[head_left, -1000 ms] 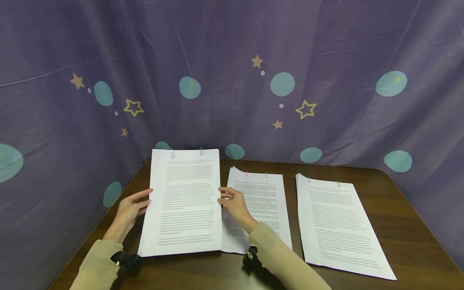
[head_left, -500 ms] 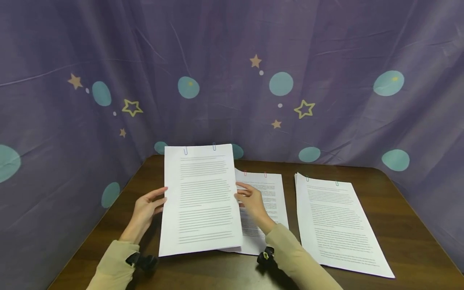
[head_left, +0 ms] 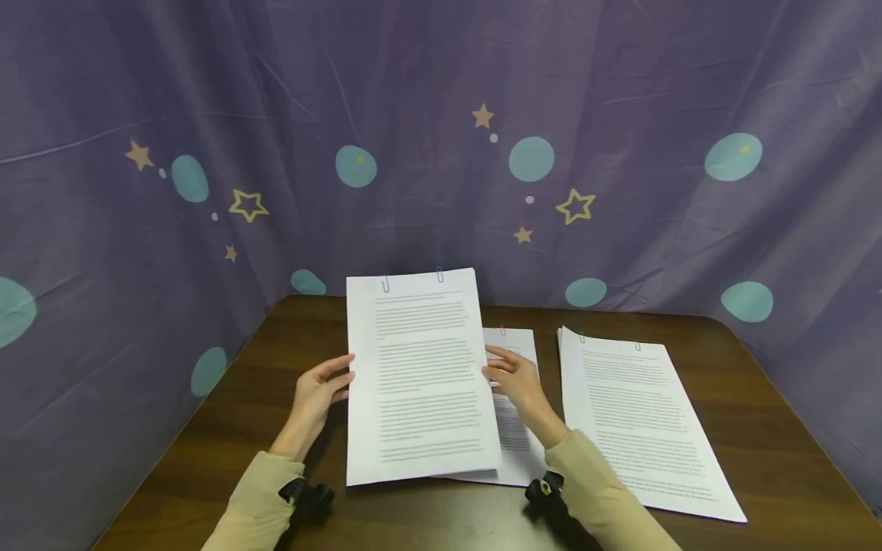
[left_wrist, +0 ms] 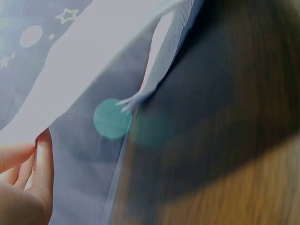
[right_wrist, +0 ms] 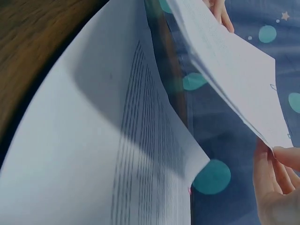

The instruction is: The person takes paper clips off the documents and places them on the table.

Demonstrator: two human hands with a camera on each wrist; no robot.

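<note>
Both hands hold up a stack of printed paper (head_left: 423, 383) with two blue paper clips (head_left: 439, 275) on its top edge. My left hand (head_left: 315, 394) pinches the stack's left edge between thumb and fingers. On the opposite edge, my right hand (head_left: 518, 383) pinches it the same way. The wrist views show the raised sheets apart from the pile below, with the thumb (right_wrist: 287, 157) on the printed side. Partly covered by the raised stack, a second stack of printed paper (head_left: 527, 459) lies on the table; one red paper clip (head_left: 503, 331) shows on it.
To the right lies a third stack of printed paper (head_left: 654, 428) with green paper clips (head_left: 637, 346); the right sleeve overlaps its lower left edge. Everything stands on a dark wooden table (head_left: 744, 398). Behind it hangs a purple curtain (head_left: 427, 99) with stars and dots.
Both hands have carried the blue-clipped stack from the left to the right. It has tilted slightly and now covers most of the red-clipped stack.
</note>
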